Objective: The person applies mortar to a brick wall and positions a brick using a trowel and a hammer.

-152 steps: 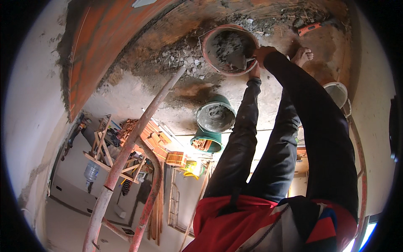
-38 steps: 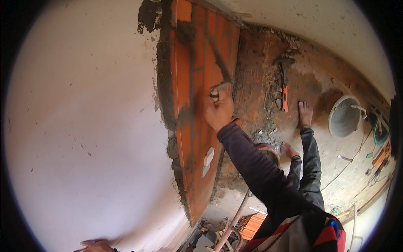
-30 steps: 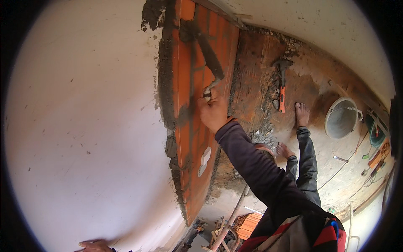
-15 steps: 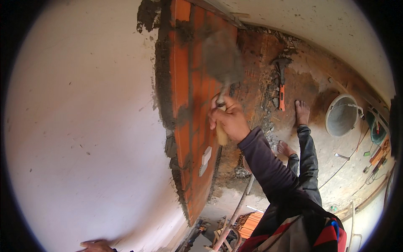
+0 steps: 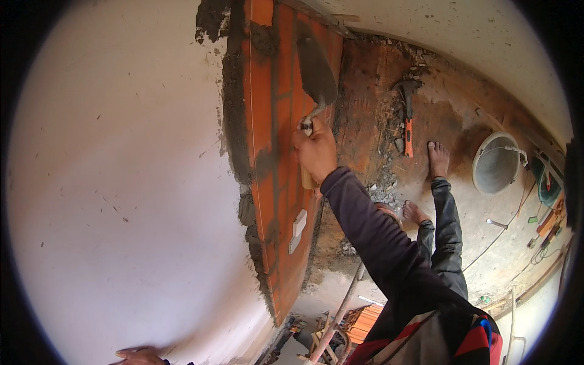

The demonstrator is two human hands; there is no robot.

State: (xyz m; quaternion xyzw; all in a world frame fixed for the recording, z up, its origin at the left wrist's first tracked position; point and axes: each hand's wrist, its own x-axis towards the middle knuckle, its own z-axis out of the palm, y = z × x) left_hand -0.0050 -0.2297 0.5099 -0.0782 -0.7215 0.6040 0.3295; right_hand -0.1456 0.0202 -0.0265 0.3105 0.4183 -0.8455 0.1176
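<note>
My right hand (image 5: 316, 152) is closed round the pale wooden handle of a trowel (image 5: 317, 68). The trowel's grey blade points away from me, over the face of an orange brick wall (image 5: 284, 128). Whether the blade touches the bricks I cannot tell. Dark grey mortar (image 5: 234, 121) runs along the wall's left edge, beside a white plastered surface (image 5: 128, 182). At the lower left edge, my left hand (image 5: 139, 355) lies against that white surface with its fingers stretched out. Only part of it is in view.
On the floor lies a claw hammer (image 5: 408, 125) with an orange handle, near my bare feet (image 5: 438, 159). A grey bucket (image 5: 496, 164) and a green bucket (image 5: 546, 182) stand at the right. Stacked bricks (image 5: 365, 322) and a slanting pole (image 5: 340, 310) are at the bottom.
My right hand and the trowel have moved slightly left and farther away. The blade, blurred before, has turned and shows narrower and sharper now. My left hand has stayed in place.
</note>
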